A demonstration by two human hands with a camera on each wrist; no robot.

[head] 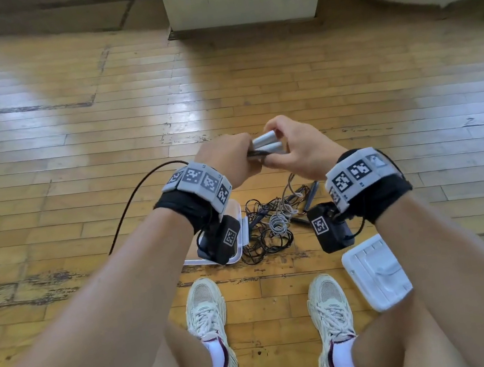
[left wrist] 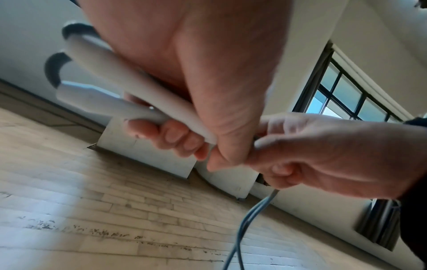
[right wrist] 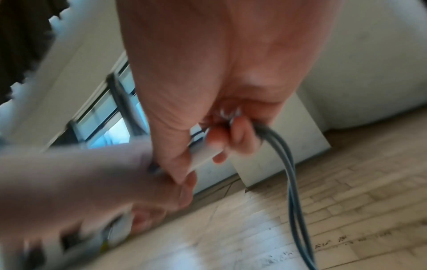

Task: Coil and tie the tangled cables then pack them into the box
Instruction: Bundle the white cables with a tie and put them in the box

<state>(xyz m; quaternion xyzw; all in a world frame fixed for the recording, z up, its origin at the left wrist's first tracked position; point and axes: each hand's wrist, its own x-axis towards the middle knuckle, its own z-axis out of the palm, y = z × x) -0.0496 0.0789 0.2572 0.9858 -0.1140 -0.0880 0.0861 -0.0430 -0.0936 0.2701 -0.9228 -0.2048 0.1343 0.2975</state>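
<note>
I am crouched over a worn wooden floor [head: 72, 146], and both my hands are raised in front of me, working one cable free of the heap. My left hand [head: 231, 159] is curled around two silver-grey cylindrical handles [head: 266, 144] laid side by side, with a dark cord [head: 130, 203] looping out to the left and down to the floor. My right hand [head: 295, 150] pinches the near ends of those same handles, and in the right wrist view its fingers [right wrist: 240, 135] also close on a doubled blue-grey cord [right wrist: 291, 182] that hangs down. I judge this as the coiling step, early in the task: the handles are being gathered together before the cord is wound. The next move likely calls for holding the handles steady in one hand while the other wraps the loose cord round them, then securing it. Below my hands, near my white trainers [head: 207, 314], the rest of the tangled cables [head: 269, 229] lie heaped on the floor, black and grey wires knotted together. A white plastic box [head: 239, 215] sits just left of that heap, mostly hidden by my wrist camera, so I cannot tell what it holds. A white lid [head: 376, 273] lies apart on the right.
</note>
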